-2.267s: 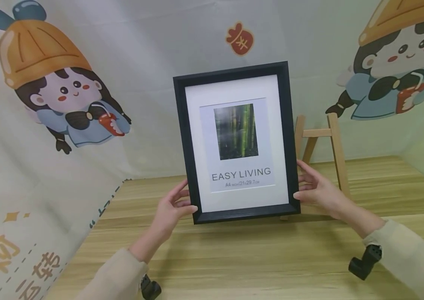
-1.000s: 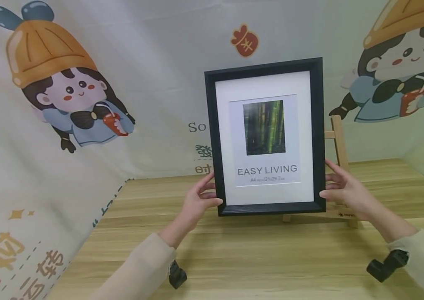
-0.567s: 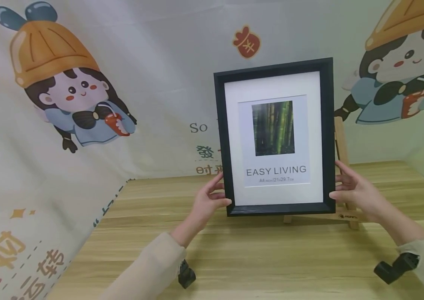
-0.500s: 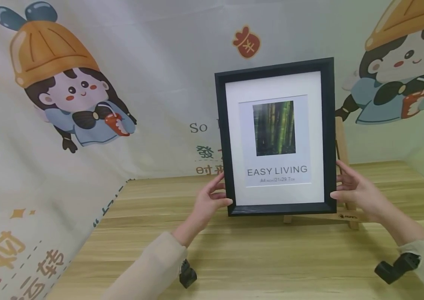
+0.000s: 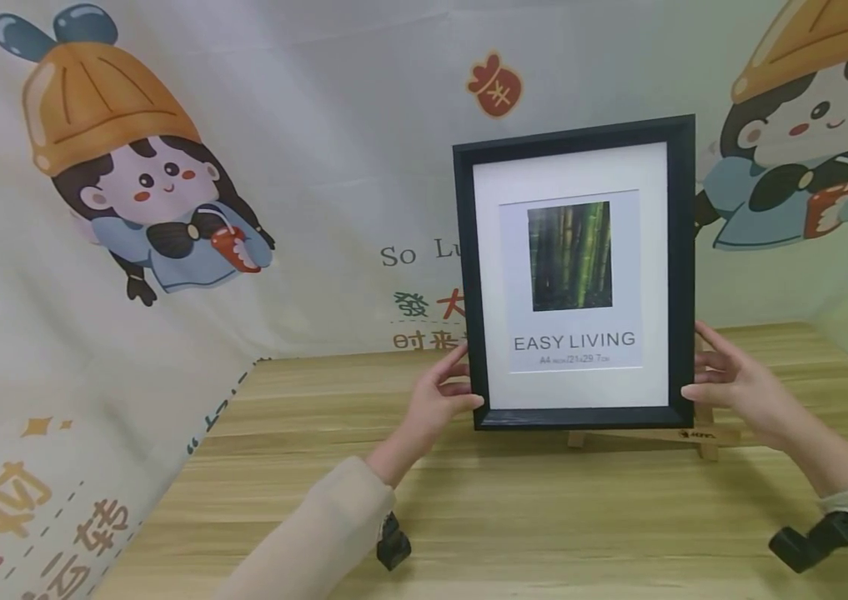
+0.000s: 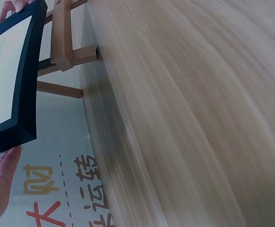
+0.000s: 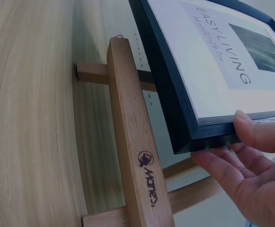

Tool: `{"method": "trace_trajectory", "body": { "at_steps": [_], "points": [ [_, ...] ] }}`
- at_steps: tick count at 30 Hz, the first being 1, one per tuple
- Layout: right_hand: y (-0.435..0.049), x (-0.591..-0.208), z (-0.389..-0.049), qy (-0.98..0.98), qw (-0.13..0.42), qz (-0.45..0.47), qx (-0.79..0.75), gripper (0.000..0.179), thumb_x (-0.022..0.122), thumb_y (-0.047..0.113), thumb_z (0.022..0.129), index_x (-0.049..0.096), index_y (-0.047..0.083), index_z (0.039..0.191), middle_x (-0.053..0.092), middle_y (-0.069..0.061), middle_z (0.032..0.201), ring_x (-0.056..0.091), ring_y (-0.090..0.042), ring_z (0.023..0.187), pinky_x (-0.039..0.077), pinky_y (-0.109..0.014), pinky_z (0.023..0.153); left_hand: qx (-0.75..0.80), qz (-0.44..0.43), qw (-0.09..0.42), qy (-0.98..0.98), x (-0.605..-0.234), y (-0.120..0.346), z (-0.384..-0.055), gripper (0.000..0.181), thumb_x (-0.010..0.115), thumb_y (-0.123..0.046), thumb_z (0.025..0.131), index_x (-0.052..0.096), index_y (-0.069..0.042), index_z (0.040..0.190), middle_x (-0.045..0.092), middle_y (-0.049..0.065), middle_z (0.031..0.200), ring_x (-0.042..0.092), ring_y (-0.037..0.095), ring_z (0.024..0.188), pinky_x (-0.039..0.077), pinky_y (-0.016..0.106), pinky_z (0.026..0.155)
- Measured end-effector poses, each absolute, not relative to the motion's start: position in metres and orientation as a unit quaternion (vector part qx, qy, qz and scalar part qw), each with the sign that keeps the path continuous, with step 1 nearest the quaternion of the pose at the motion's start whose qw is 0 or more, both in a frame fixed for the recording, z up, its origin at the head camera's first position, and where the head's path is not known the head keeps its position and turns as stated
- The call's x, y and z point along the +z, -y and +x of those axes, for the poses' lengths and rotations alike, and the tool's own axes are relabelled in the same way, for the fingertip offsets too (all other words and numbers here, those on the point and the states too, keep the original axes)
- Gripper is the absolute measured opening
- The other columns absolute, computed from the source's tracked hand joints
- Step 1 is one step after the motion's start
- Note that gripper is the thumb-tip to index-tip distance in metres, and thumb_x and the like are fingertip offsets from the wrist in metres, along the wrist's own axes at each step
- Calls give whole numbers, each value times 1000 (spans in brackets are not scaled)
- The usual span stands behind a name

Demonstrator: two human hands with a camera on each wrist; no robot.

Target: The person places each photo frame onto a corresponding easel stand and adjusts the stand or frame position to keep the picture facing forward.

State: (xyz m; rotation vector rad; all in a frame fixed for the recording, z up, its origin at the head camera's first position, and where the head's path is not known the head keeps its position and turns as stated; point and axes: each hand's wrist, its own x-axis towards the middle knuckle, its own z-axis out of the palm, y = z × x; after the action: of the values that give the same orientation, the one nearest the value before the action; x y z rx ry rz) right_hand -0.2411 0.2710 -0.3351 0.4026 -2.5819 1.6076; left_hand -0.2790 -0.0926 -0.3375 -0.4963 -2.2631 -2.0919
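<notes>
A black picture frame (image 5: pixel 582 412) with a white mat and a bamboo print stands upright between both hands, leaning back slightly. My left hand (image 5: pixel 431 408) grips its lower left side, thumb on the front and fingers behind. At the lower right side my right hand (image 5: pixel 750 396) pinches it the same way; the right wrist view shows the thumb on the front edge. Behind the frame is a wooden easel (image 7: pixel 137 137), mostly hidden in the head view. Both wrist views show the frame's bottom edge raised off the table, next to the easel's ledge bar (image 6: pixel 61 35).
The wood-grain table (image 5: pixel 544 517) spreads in front of the easel. Behind it hangs a pale printed cloth (image 5: pixel 333 167) with cartoon figures and lettering. Black wrist cameras hang under both sleeves, the right one (image 5: pixel 814 542) low over the table.
Both hands have carried the picture frame to the right, in front of the easel, and it is tilted less than before. The easel's uprights, visible earlier, are now largely covered.
</notes>
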Motion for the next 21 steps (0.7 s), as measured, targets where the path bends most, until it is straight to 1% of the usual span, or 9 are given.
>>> {"method": "trace_trajectory", "body": {
  "at_steps": [3, 4, 7, 9, 11, 14, 18, 19, 21],
  "points": [
    [-275, -336, -240, 840, 40, 132, 525, 87, 58, 5, 87, -6, 6, 145, 30, -33, 131, 44, 10, 89, 49, -14, 72, -671, -169, 11, 722, -338, 88, -280, 73, 62, 18, 72, 41, -7, 137, 55, 24, 113, 59, 15, 84, 53, 28, 76],
    [-276, -336, -240, 840, 41, 132, 525, 87, 58, 5, 87, -6, 5, 145, 33, -31, 129, 45, 10, 89, 49, -14, 72, -673, -170, 10, 720, -338, 87, -281, 73, 62, 19, 72, 41, -8, 137, 55, 23, 113, 59, 15, 84, 53, 28, 76],
    [-280, -338, -240, 836, 47, 134, 529, 86, 58, 4, 87, -5, 4, 145, 48, -7, 118, 48, 10, 88, 50, -15, 71, -672, -176, 8, 720, -338, 84, -282, 74, 61, 19, 72, 40, -7, 138, 54, 24, 114, 59, 15, 83, 53, 29, 77],
    [-282, -340, -240, 832, 52, 139, 535, 86, 58, 1, 86, -5, 3, 145, 48, 13, 109, 50, 9, 87, 51, -16, 71, -669, -176, 5, 722, -338, 82, -283, 74, 62, 18, 73, 40, -8, 138, 54, 23, 115, 58, 15, 84, 53, 28, 77],
    [-284, -341, -240, 828, 54, 143, 540, 86, 58, -1, 86, -5, 3, 145, 46, 26, 102, 51, 10, 88, 51, -16, 70, -667, -176, 4, 724, -338, 81, -283, 73, 62, 17, 73, 41, -9, 138, 54, 23, 115, 58, 15, 85, 53, 29, 78],
    [-287, -341, -239, 825, 55, 144, 543, 86, 58, -1, 86, -5, 4, 145, 45, 29, 100, 50, 10, 88, 51, -15, 69, -665, -180, 6, 725, -337, 78, -284, 73, 62, 17, 73, 42, -10, 138, 54, 22, 115, 58, 17, 86, 53, 30, 78],
    [-291, -341, -238, 830, 58, 139, 536, 86, 57, 1, 87, -5, 5, 146, 43, 27, 102, 50, 10, 88, 51, -15, 70, -666, -191, 12, 721, -337, 74, -286, 72, 61, 19, 73, 42, -7, 137, 55, 24, 113, 60, 18, 86, 53, 31, 78],
    [-292, -341, -238, 832, 60, 138, 533, 86, 57, 1, 87, -6, 5, 146, 45, 21, 106, 49, 10, 87, 51, -15, 70, -667, -193, 13, 719, -337, 73, -286, 72, 61, 19, 72, 42, -7, 137, 55, 24, 112, 60, 19, 86, 53, 31, 78],
    [-293, -342, -238, 832, 58, 138, 534, 86, 56, 0, 87, -7, 5, 145, 48, 0, 116, 48, 11, 87, 51, -15, 69, -668, -197, 12, 717, -336, 71, -286, 72, 61, 20, 72, 41, -6, 137, 54, 25, 112, 60, 19, 87, 54, 32, 78]
  ]
}}
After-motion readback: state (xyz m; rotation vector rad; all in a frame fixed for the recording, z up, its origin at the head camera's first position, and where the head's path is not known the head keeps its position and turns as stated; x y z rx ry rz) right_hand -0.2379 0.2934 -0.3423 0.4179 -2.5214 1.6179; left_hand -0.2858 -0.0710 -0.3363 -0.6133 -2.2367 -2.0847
